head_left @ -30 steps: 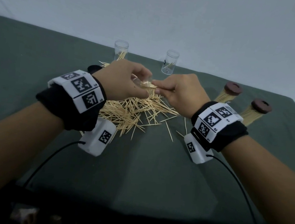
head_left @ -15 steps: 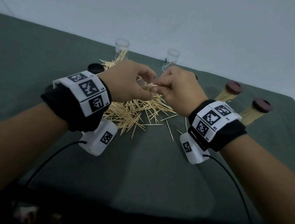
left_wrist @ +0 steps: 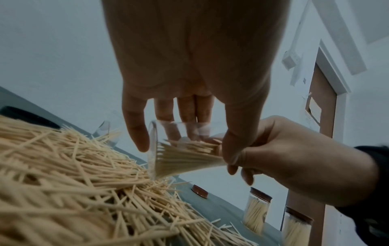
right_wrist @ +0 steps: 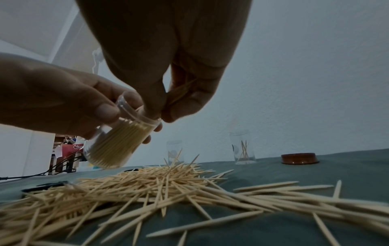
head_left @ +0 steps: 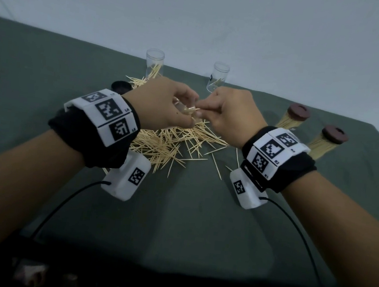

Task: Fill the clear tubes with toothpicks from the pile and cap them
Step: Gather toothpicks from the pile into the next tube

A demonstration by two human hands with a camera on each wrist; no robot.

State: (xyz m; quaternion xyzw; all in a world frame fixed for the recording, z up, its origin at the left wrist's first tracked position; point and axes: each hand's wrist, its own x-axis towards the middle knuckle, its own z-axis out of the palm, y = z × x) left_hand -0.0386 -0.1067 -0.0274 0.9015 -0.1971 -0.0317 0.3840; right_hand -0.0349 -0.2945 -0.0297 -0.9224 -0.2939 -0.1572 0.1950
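Clear tube [right_wrist: 118, 133] at frame centre of head view, tilted, nearly full, above pile [head_left: 172, 141]. Left hand [head_left: 162, 107] fingers curled round tube wall. Right hand [head_left: 232, 115] pinches few toothpicks [right_wrist: 181, 93] at tube mouth. Judgement: tube light, smooth, slippery, so grip mid-wall; toothpicks stiff, thin, easily scattered.

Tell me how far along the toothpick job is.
Done: two capped tubes stand full at right. In hand: the left hand holds a nearly full tube tilted while the right hand feeds in toothpicks. Left: two open tubes hold only a few, and a big pile remains.
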